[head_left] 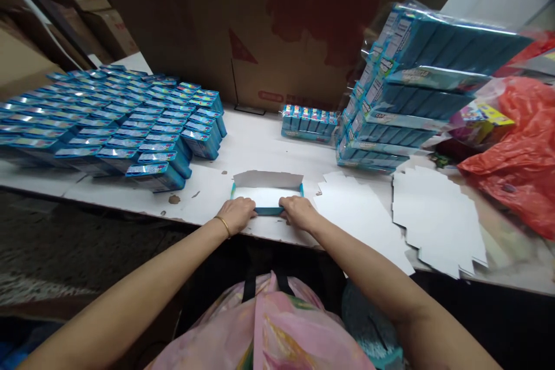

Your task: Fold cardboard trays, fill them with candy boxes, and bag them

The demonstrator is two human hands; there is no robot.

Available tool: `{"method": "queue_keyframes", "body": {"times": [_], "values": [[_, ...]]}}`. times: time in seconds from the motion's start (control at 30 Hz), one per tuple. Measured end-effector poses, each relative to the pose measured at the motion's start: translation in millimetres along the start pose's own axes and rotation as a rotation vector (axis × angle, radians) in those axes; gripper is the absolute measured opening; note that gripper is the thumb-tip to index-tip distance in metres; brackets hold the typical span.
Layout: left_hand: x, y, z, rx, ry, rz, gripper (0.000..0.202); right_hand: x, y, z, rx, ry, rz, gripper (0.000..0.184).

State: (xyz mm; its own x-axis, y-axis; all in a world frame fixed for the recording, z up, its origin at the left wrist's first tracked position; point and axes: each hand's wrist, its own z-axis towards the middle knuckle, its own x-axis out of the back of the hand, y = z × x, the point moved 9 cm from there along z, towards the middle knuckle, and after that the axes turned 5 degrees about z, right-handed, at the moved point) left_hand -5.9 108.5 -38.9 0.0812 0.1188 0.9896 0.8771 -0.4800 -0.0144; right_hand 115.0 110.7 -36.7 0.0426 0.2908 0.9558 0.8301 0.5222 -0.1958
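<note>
A half-folded carton (267, 192), white inside with blue edges, lies at the near edge of the white table (264, 147). My left hand (236, 214) grips its near left corner with fingers curled. My right hand (298, 212) grips the near right corner the same way. The carton's back flap stands up. A gold bangle sits on my left wrist.
Many finished blue boxes (125, 121) lie in rows at the left. A tall stack of shrink-wrapped blue packs (407, 92) stands at the right, with a small row of packs (309, 122) behind. Flat white carton blanks (433, 219) lie right of my hands. Red plastic bag (515, 156) at far right.
</note>
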Motion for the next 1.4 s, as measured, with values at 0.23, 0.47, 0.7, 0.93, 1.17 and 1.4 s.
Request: {"method": "queue_keyframes", "body": {"times": [0.23,0.47,0.7,0.93,1.17,1.4], "values": [[19.5,10,-9,-0.125,0.054,-0.100,0.038,7,-16,-10,0.104,-0.026,0.004,0.024],[102.6,-42,-1,0.114,0.463,-0.101,0.042,97,14,14,-0.020,0.380,-0.108,0.047],[57.4,-59,51,0.058,0.178,-0.113,0.032,63,16,50,0.176,0.140,-0.283,0.030],[33.3,-37,18,-0.118,0.276,-0.171,0.026,40,10,25,0.355,0.164,-0.219,0.035],[16.0,-55,37,0.038,0.072,-0.480,0.041,50,38,46,0.148,0.073,0.187,0.038],[22.8,-44,55,-0.056,-0.077,-0.160,0.027,47,35,69,0.101,-0.095,0.008,0.034]]}}
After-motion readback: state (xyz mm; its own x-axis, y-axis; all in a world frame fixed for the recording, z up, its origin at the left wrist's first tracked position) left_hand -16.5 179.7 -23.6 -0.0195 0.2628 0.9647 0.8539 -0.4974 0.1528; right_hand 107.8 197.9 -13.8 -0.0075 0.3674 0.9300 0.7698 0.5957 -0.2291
